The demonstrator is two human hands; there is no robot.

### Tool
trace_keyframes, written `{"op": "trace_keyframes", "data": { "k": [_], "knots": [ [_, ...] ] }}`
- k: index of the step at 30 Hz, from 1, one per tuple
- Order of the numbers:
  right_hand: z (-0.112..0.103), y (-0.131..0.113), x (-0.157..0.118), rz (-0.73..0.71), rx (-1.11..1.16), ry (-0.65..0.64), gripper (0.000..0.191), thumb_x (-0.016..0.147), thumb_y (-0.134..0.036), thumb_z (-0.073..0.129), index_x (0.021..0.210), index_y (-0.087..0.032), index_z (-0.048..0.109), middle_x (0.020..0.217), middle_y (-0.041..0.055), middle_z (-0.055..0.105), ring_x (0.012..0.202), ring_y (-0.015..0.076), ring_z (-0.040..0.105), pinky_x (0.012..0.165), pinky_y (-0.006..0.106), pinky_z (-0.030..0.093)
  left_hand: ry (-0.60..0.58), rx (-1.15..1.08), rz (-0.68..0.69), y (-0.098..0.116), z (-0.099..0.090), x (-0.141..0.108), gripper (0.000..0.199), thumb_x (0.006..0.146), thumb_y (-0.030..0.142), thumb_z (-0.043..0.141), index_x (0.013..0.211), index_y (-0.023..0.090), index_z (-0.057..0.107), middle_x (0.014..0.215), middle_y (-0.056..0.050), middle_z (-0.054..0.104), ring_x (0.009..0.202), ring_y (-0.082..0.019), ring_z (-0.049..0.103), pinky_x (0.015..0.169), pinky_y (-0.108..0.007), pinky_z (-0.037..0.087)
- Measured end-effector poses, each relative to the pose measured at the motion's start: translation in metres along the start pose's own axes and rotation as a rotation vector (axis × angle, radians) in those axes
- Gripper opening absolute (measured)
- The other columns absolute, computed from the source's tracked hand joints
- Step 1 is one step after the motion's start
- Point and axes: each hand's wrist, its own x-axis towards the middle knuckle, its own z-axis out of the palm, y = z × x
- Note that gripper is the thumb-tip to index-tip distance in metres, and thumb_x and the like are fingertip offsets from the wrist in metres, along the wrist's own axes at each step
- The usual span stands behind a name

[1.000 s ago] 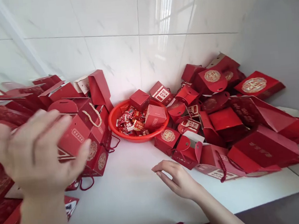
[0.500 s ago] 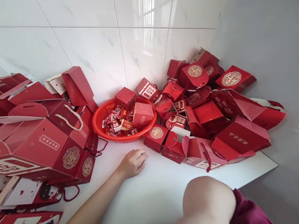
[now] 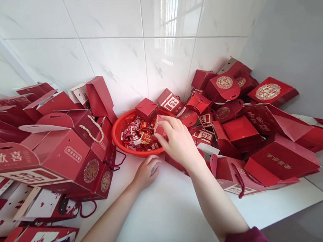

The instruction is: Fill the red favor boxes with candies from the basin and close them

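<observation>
My left hand (image 3: 147, 173) lies on the white surface just below the rim of a red plastic basket (image 3: 117, 141), its fingers loosely bent, thumb apart, and nothing held. My right hand (image 3: 177, 138) is over the basket's right side, thumb and fingers apart, in front of a small red box (image 3: 160, 128) that it mostly covers. Whether the fingertips touch that box I cannot tell. Wrapped candies (image 3: 140, 132) in red and gold wrappers fill the basket. Another small closed red box (image 3: 147, 110) rests on them at the back.
Large red gift boxes (image 3: 68, 151) with rope handles are piled at the left. Many smaller red boxes (image 3: 240, 129) lie heaped at the right. A white tiled wall (image 3: 114, 65) stands behind, and a grey surface (image 3: 298, 41) bounds the right side.
My right hand has come into view and reached over the basket's right side. My left hand stays near the basket's front. The whole view has shifted, with things appearing farther right.
</observation>
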Motion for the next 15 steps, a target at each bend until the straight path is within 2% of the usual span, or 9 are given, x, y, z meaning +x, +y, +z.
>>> {"op": "trace_keyframes", "data": {
  "k": [2,3,4,7,9,11,13,15],
  "knots": [
    [0.024,0.023,0.030,0.183,-0.215,-0.075,0.046,0.087,-0.020,0.062,0.132,-0.012,0.053,0.150,0.0201,0.043,0.140,0.0378,0.035,0.108,0.059,0.033,-0.059,-0.003,0.024,-0.002,0.001,0.000,0.028,0.086,0.017,0.055,0.112,0.023,0.065,0.121,-0.008,0.060,0.113,-0.024,0.060,0.101,-0.038,0.049],
    [0.036,0.033,0.043,0.279,-0.262,-0.095,0.055,0.085,-0.025,0.066,0.135,-0.009,0.049,0.152,0.0231,0.039,0.142,0.0401,0.031,0.109,0.061,0.031,-0.072,-0.007,0.028,-0.003,0.002,0.000,0.028,0.086,0.016,0.054,0.111,0.023,0.065,0.121,-0.008,0.059,0.114,-0.023,0.059,0.101,-0.038,0.049],
    [0.049,0.042,0.052,0.377,-0.275,-0.062,0.063,0.086,-0.033,0.066,0.139,-0.007,0.045,0.153,0.0254,0.035,0.142,0.0422,0.029,0.108,0.062,0.031,-0.080,-0.011,0.032,-0.004,0.002,0.000,0.028,0.087,0.015,0.053,0.111,0.022,0.065,0.121,-0.009,0.059,0.114,-0.023,0.059,0.101,-0.038,0.049],
    [0.080,0.055,0.068,0.543,-0.255,0.031,0.073,0.087,-0.051,0.060,0.141,-0.005,0.041,0.150,0.0311,0.036,0.134,0.0466,0.038,0.097,0.063,0.041,-0.089,-0.024,0.038,-0.007,0.003,-0.002,0.029,0.086,0.012,0.053,0.110,0.022,0.065,0.120,-0.009,0.059,0.114,-0.023,0.059,0.102,-0.038,0.049],
    [0.090,0.055,0.069,0.548,-0.258,0.050,0.073,0.085,-0.050,0.061,0.140,-0.006,0.042,0.150,0.0301,0.036,0.129,0.0471,0.041,0.093,0.062,0.043,-0.087,-0.038,0.038,-0.008,0.003,-0.002,0.030,0.084,0.011,0.053,0.110,0.021,0.065,0.120,-0.009,0.059,0.114,-0.024,0.058,0.101,-0.039,0.049],
    [0.090,0.051,0.066,0.502,-0.242,0.103,0.071,0.082,-0.046,0.062,0.140,-0.010,0.043,0.153,0.0247,0.034,0.129,0.0460,0.041,0.094,0.060,0.044,-0.087,-0.063,0.035,-0.008,0.002,-0.002,0.028,0.086,0.012,0.053,0.109,0.022,0.066,0.117,-0.009,0.061,0.111,-0.023,0.059,0.099,-0.039,0.050],
    [0.083,0.046,0.060,0.426,-0.160,0.238,0.065,0.083,-0.046,0.059,0.137,-0.014,0.046,0.154,0.0191,0.034,0.131,0.0422,0.041,0.099,0.056,0.042,-0.093,-0.101,0.033,-0.007,0.001,-0.001,0.024,0.089,0.015,0.052,0.106,0.022,0.067,0.110,-0.008,0.065,0.104,-0.022,0.062,0.095,-0.037,0.051],
    [0.071,0.038,0.052,0.360,0.043,0.395,0.056,0.089,-0.047,0.050,0.135,-0.015,0.046,0.150,0.0167,0.040,0.132,0.0349,0.043,0.104,0.049,0.041,-0.093,-0.153,0.028,-0.004,0.001,-0.001,0.019,0.093,0.020,0.052,0.101,0.021,0.069,0.102,-0.007,0.067,0.096,-0.020,0.064,0.090,-0.035,0.052]
  ]
}}
